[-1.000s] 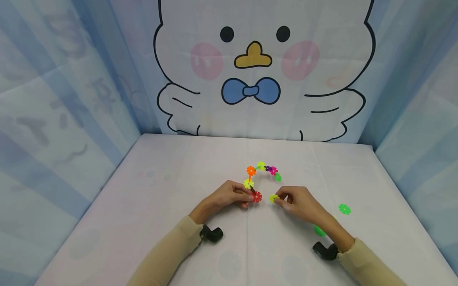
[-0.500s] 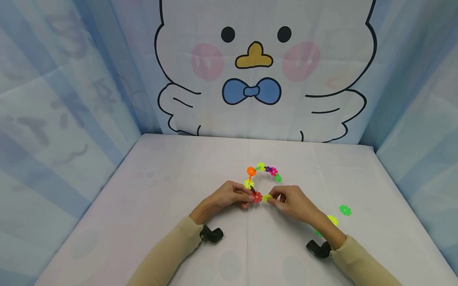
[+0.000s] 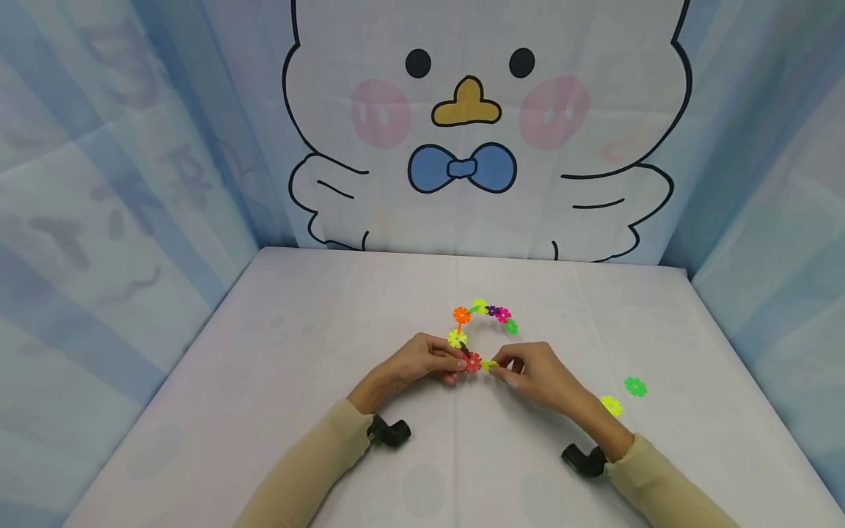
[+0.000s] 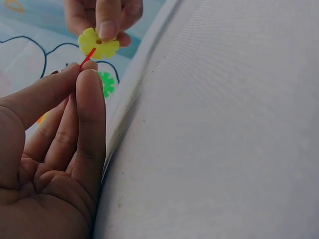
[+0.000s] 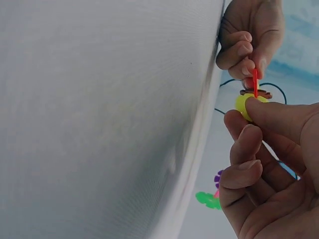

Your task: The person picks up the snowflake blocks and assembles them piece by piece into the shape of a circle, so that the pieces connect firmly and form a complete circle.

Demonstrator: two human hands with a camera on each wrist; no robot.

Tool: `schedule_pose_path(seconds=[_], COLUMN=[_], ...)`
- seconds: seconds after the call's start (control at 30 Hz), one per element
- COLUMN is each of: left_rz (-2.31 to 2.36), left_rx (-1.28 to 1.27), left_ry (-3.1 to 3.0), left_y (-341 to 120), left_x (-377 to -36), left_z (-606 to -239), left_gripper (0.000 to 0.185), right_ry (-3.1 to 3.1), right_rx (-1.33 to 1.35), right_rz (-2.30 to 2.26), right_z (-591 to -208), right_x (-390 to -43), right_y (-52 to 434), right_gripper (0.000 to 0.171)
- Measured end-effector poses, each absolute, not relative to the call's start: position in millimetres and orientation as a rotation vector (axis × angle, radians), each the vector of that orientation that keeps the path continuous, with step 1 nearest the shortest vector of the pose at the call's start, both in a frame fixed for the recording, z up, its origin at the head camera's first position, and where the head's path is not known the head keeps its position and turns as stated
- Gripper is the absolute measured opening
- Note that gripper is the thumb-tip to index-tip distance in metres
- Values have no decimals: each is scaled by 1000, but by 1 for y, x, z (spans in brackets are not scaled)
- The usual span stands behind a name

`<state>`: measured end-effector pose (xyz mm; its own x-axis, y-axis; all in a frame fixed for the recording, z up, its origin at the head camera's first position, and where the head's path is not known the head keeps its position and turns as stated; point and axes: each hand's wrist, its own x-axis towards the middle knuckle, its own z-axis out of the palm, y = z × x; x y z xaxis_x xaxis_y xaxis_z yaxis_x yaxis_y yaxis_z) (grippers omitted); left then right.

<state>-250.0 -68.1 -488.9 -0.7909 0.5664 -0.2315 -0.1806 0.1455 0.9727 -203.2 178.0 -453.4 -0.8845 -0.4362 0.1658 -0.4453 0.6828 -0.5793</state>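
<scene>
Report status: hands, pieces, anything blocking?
Left hand pinches red plastic flower disc at chain's end. Right hand pinches yellow plastic flower disc, touching red. Nothing between; loose discs sit aside.

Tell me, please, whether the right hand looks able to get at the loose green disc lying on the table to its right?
Probably not at once: the right hand pinches a yellow disc against the red disc. The green disc lies in the open, nothing in between.
</scene>
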Motion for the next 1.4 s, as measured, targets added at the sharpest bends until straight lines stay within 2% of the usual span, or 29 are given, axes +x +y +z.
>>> schedule_pose_path(seconds=[1.0, 1.4], left_rz=[1688, 1736], left_rx=[394, 384], left_ry=[1875, 1819], left_y=[-69, -69], left_x=[-251, -250], left_z=[-489, -489], left_gripper=[22, 25], right_ry=[-2753, -2786], right_rx=[813, 746], right_rz=[959, 953], right_z=[-452, -452], right_x=[-198, -198], right_y=[171, 167], right_gripper=[3, 5])
